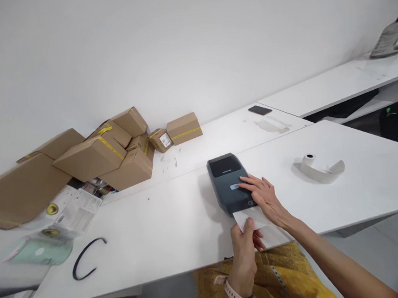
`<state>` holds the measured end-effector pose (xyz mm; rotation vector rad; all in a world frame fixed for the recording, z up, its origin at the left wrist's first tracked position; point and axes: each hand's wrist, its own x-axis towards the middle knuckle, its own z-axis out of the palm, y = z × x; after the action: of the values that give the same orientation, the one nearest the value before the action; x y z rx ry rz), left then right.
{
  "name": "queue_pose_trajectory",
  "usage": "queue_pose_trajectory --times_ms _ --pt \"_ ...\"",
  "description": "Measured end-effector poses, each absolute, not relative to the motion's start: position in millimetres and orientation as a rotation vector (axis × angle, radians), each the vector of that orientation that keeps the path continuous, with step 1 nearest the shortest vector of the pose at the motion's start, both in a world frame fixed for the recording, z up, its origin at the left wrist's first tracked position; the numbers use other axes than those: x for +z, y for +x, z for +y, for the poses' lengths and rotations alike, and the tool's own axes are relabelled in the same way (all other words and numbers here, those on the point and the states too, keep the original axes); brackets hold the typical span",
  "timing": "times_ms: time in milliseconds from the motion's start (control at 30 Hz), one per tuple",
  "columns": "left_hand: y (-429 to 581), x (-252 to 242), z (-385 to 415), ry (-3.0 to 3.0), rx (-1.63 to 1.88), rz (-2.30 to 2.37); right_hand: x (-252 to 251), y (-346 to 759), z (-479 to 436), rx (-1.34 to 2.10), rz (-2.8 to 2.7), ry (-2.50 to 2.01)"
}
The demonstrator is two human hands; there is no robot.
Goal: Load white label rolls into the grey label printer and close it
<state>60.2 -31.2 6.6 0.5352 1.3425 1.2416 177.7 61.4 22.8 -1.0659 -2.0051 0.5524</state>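
Observation:
A dark grey-blue label printer [224, 186] stands on the white table in front of me. White paper [247, 216] sticks out of its near end. My left hand [243, 244], with a pink band on the wrist, pinches that paper between thumb and fingers just below the printer. My right hand [263, 196] lies on the printer's top right part, fingers stretched out, fingertips by the light blue button [234, 187]. The far end of the paper is hidden inside the printer, and part of it lies behind my hands.
A partly unrolled paper roll [320, 172] lies to the right. A phone [260, 110] is near the wall. Several cardboard boxes [91, 158] are piled at the back left. Plastic-wrapped packs [41, 251] and a black curved band [79, 261] lie at the left.

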Motion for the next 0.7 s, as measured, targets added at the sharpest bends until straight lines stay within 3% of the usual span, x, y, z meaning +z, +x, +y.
queue_pose_trajectory --times_ms 700 --pt "8.8 12.7 -44.5 0.637 1.197 1.323 35.9 161.8 59.8 0.089 -2.089 -1.184"
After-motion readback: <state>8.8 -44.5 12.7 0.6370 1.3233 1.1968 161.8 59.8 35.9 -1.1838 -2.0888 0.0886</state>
